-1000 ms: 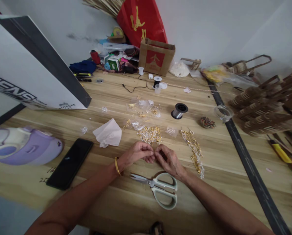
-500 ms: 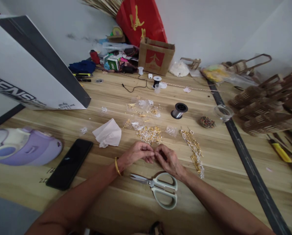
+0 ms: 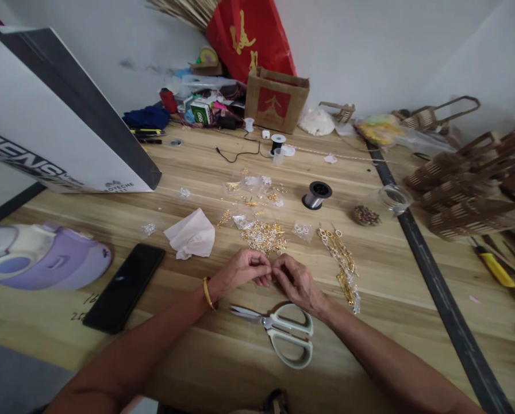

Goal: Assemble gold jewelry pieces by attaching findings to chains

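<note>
My left hand point(image 3: 249, 268) and my right hand point(image 3: 297, 282) meet fingertip to fingertip low over the wooden table point(image 3: 188, 356). Each one is pinched closed, and whatever lies between the fingers is too small to make out. Just beyond the fingertips is a loose pile of gold and silver beads point(image 3: 264, 236). Below my hands lies a pair of scissors point(image 3: 266, 323) with pale handles, blades pointing left. Gold and silver beaded strands point(image 3: 341, 261) stretch out to the right of my right hand.
Left of my hands are a crumpled tissue point(image 3: 191, 234), a black phone point(image 3: 123, 287) and a purple bottle point(image 3: 63, 259). A wire spool point(image 3: 316, 195), a small bag of rings point(image 3: 302, 230) and a heap of dark beads point(image 3: 366, 215) lie ahead. Woven baskets point(image 3: 460, 184) stand at right.
Both hands hold nearly the same pinched pose over the same spot. The whole view has shifted very slightly.
</note>
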`<control>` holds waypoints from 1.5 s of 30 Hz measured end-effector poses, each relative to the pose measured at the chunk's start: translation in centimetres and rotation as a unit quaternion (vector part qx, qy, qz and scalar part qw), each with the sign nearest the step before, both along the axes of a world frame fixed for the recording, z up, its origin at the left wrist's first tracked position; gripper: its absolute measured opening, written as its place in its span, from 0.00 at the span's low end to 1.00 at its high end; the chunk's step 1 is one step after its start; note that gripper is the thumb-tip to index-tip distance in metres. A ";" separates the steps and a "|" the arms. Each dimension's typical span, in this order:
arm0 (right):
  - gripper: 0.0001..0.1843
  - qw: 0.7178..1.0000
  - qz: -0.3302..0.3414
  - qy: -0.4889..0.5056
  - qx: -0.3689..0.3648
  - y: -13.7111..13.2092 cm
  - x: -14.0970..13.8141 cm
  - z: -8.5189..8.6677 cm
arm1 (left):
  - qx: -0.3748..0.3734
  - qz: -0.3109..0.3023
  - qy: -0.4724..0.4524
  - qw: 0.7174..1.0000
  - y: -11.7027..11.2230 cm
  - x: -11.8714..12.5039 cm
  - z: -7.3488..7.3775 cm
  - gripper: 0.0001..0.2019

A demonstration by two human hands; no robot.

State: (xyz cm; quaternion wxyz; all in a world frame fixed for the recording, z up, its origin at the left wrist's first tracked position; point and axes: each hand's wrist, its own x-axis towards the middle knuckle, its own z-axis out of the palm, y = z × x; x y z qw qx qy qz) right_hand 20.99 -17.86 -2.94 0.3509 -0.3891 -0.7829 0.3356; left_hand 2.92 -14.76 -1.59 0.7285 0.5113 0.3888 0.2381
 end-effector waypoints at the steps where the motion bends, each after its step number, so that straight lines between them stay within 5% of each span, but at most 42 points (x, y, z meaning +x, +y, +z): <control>1: 0.06 1.000 0.001 -0.001 0.000 0.0 0.0 0.0 | 0.008 0.003 0.007 1.000 0.0 0.1 0.0 0.16; 13: 0.07 1.000 -0.008 0.009 0.009 0.0 -0.1 -0.3 | 0.048 0.024 0.007 0.999 -0.3 0.4 -0.8 0.15; 31: 0.06 0.999 -0.015 0.034 -0.033 0.1 0.1 -0.6 | -0.036 -0.007 -0.020 0.999 0.2 -0.1 0.4 0.13; 45: 0.08 0.999 -0.001 0.030 -0.035 0.1 0.1 -0.3 | -0.002 0.006 -0.012 1.000 0.1 0.2 -1.1 0.16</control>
